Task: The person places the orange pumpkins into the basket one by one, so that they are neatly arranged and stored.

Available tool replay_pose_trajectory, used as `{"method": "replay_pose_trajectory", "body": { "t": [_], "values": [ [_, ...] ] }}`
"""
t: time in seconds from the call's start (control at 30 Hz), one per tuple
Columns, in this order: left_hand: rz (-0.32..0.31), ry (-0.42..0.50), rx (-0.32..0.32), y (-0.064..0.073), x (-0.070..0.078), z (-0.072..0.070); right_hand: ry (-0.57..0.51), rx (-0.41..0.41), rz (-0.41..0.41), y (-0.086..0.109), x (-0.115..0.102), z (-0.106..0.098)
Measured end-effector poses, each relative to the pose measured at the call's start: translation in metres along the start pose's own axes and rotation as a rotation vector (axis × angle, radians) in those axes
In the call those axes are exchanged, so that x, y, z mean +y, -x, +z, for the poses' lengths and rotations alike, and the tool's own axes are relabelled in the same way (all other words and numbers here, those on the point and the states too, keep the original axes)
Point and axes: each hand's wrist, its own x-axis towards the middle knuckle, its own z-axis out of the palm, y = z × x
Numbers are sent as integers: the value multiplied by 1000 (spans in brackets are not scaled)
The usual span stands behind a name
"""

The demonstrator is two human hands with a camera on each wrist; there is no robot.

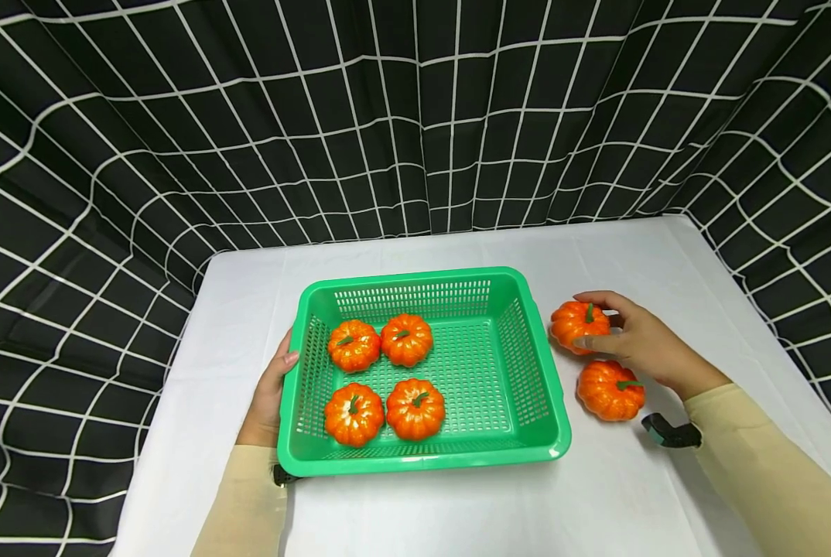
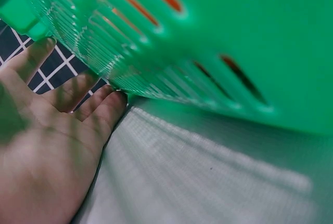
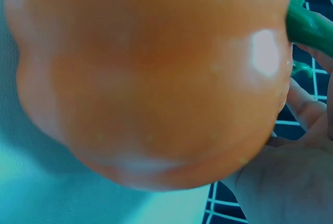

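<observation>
A green plastic basket [image 1: 422, 462] stands on the white table with several small orange pumpkins inside, one of them a front-left pumpkin [image 1: 354, 415]. My left hand [image 1: 269, 391] rests against the basket's left side, its thumb at the rim; in the left wrist view the fingers [image 2: 78, 91] reach along the slotted wall without curling round it. To the right of the basket, my right hand [image 1: 627, 336] holds a pumpkin [image 1: 570, 325] between thumb and fingers. Just in front of it lies another pumpkin [image 1: 609, 391], which appears to fill much of the right wrist view.
A white cloth covers the table [image 1: 485, 510]. Black curtains [image 1: 415, 116] with white grid lines hang behind it and at both sides. A dark wrist device [image 1: 673, 432] sticks out under the right sleeve, close to the nearer loose pumpkin.
</observation>
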Motion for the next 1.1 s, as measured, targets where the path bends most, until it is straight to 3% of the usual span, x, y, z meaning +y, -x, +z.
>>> {"method": "replay_pose_trajectory", "body": {
  "t": [1.1],
  "values": [
    [-2,-18,13,0,0,1,-68,78,-101,14,-19,-10]
  ]
}}
